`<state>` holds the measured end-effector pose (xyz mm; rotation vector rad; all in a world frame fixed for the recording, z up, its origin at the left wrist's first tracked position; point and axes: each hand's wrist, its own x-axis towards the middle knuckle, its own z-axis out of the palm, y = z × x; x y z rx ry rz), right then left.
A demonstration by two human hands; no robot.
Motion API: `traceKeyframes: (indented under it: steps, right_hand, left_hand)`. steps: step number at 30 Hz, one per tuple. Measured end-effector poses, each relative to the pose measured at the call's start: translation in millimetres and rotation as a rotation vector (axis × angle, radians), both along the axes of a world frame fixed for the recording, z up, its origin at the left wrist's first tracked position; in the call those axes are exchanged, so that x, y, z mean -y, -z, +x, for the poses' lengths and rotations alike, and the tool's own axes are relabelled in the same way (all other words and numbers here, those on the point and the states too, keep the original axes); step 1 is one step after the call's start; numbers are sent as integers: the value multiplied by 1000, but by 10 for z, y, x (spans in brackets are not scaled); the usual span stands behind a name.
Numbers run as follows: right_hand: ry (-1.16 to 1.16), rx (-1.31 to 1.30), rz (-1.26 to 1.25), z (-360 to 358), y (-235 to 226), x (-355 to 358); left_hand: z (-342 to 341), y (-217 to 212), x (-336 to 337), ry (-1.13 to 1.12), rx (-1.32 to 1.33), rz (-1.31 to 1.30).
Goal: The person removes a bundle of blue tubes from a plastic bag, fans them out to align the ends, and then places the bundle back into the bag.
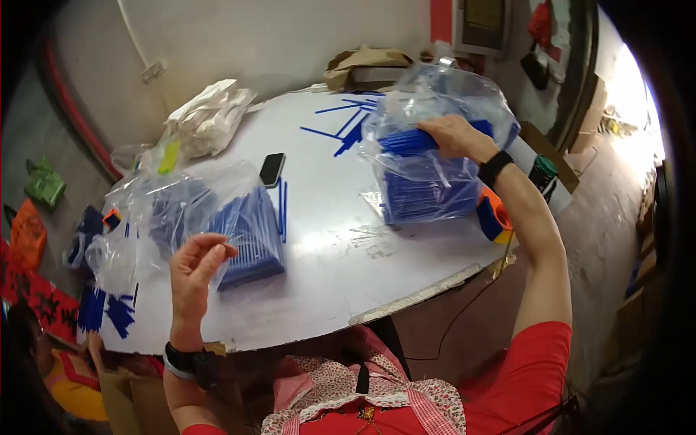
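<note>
On the right, my right hand (pixel 457 138) is closed over a bundle of thin blue sticks (pixel 406 143) at a clear plastic bag (pixel 435 94). More blue sticks (pixel 431 194) are packed in the lower part of that bag. My left hand (pixel 196 272) is raised at the table's near left, thumb and fingers pinched together. Whatever they may hold is too small to make out. Just beyond it lies a second clear bag (pixel 170 192), filled with a block of blue sticks (pixel 250 235).
Loose blue sticks (pixel 351 134) lie on the white table (pixel 319 283) near a phone (pixel 272 169). A tape dispenser (pixel 495 216) and dark green-lidded cup (pixel 542 172) stand right. Crumpled white bags (pixel 214 119) and brown paper (pixel 366 64) sit behind. Another person's hand (pixel 94 344) is lower left.
</note>
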<state>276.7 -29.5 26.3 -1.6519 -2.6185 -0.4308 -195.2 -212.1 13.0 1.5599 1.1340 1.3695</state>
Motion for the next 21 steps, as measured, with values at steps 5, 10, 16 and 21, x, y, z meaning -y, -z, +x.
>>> traceKeyframes:
  steps: [5,10,16,21]
  right_hand:
    - [-76,-147,210,232,309,-157]
    - [-110,-185,310,48,436,-280]
    - [60,-246,57,271,767,-536]
    - [-26,-145,47,219,743,-368]
  left_hand:
    - [-889,61,-474,-379,-452,164]
    - [-1163,246,-942,-523,-755,417]
    - [-1590,954,-1542,60,-1355,33]
    - [-923,1046,-1656,-281,-1260,-427]
